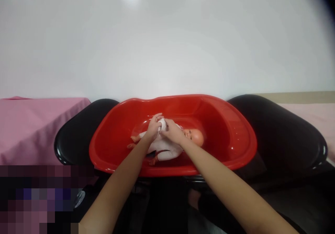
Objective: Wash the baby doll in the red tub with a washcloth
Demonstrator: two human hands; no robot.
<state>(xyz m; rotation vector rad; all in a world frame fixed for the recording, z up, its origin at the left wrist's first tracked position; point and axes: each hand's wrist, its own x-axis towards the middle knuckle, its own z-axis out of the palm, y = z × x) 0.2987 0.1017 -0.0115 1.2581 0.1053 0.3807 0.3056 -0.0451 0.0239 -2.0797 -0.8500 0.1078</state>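
Two hands of mine meet over one doll (167,146), which lies on its back in the bottom of the red tub (235,157), head toward the tub's right end and legs toward its left. My left hand (154,125) is closed around a small bunched white cloth (162,123) just above the doll's chest, fingers curled over it so the wad stays compact. My right hand (172,132) is pressed against the same cloth from the other side, fingers folded onto it and its heel resting on the doll's white-clad body; I judge this keeps the doll steady on the tub's smooth, sloping floor while the cloth is worked. Both forearms reach in over the tub's near rim, which is low enough to let them through. The tub sits on a black rounded basin or stand (282,136) that sticks out to the left and right of it, so it rests at a height my arms reach easily. Left of the tub is one pink-covered table (34,126), and right of it a second pale pink surface (314,115). Counted: one tub, one doll, one cloth, two pink surfaces; I cannot tell whether the tub holds water.
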